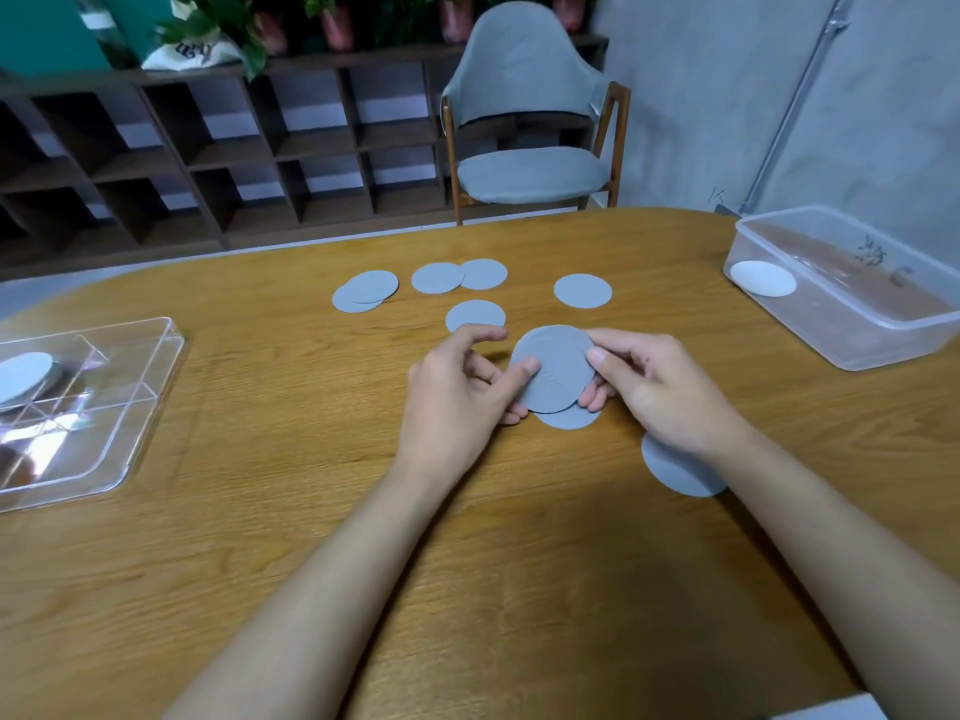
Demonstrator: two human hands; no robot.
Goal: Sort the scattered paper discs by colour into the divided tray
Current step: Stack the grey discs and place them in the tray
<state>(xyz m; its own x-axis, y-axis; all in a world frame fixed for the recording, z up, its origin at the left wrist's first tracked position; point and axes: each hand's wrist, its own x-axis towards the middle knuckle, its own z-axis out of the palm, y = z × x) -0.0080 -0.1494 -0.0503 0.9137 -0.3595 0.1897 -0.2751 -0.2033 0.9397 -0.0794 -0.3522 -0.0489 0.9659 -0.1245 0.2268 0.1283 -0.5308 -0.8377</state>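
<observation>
Both hands hold one grey paper disc (556,368) above the middle of the wooden table (260,511). My left hand (457,392) pinches its left edge with thumb on top, and my right hand (649,387) pinches its right edge. Another grey disc (569,418) lies just beneath. Several more grey discs lie beyond, such as one (583,291) to the far right and an overlapping pair (363,292) to the far left. One disc (675,472) lies partly under my right wrist. The clear divided tray (135,407) at the left holds pale discs (23,376) in a far compartment.
A clear plastic box (852,324) stands at the table's right edge with one white disc (762,279) inside. A grey chair (530,122) stands behind the table, with dark shelving (208,148) along the back wall.
</observation>
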